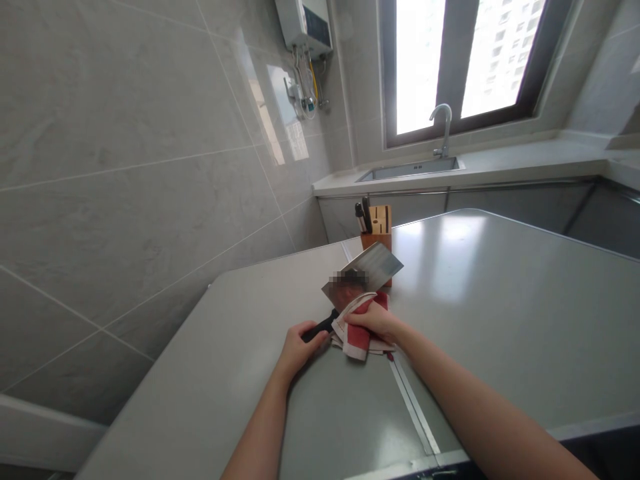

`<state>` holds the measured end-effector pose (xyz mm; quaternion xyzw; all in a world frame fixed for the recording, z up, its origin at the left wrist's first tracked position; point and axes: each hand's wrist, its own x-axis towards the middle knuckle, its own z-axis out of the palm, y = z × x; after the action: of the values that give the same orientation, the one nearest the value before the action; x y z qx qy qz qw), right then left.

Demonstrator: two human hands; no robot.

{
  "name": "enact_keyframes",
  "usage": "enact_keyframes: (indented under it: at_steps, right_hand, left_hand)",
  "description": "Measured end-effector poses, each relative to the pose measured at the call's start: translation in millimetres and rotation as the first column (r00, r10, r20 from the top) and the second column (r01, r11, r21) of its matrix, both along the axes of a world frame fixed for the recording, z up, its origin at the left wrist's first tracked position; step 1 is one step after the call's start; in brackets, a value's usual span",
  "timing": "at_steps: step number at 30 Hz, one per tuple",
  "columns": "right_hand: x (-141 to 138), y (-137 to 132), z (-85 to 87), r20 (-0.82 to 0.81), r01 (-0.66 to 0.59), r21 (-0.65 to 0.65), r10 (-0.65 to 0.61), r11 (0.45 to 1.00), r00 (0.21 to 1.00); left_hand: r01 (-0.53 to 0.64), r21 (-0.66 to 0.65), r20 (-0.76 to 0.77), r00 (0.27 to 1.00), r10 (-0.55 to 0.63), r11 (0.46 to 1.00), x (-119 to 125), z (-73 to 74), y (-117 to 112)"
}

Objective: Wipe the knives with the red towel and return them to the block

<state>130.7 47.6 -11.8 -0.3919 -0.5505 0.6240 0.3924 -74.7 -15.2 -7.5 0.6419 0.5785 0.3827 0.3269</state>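
Note:
My left hand (299, 347) is wrapped round the black handle of a cleaver (383, 265), whose broad, shiny blade tilts up and away to the right. In my right hand (374, 319) is a folded red and white cloth (357, 338), pinched at the lower edge of the blade, near the handle. Part of the cloth hangs down toward the table. Just behind the blade stands a wooden knife block (381, 220) with dark-handled tools in its left slots; the blade covers part of it.
The pale table (480, 313) has a metal seam (413, 407) running across it. Beyond it is a counter with a sink (410, 171) and a faucet (443, 130) under a window. A tiled wall (150, 133) rises on the left, with a water heater (305, 27) mounted high.

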Motion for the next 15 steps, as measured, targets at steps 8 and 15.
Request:
enact_keyframes:
  at_steps: [8, 15]
  right_hand:
    - [1.6, -2.1, 3.3, 0.016, -0.017, 0.015, 0.016, 1.0, 1.0]
    - [1.9, -6.3, 11.0, -0.008, -0.047, -0.01, 0.047, 0.999, 0.999]
  left_hand:
    - [0.002, 0.004, -0.001, 1.0, -0.002, 1.0, -0.1, 1.0, -1.5]
    - [0.006, 0.0, -0.004, 1.0, -0.006, 1.0, -2.0, 0.2, -0.1]
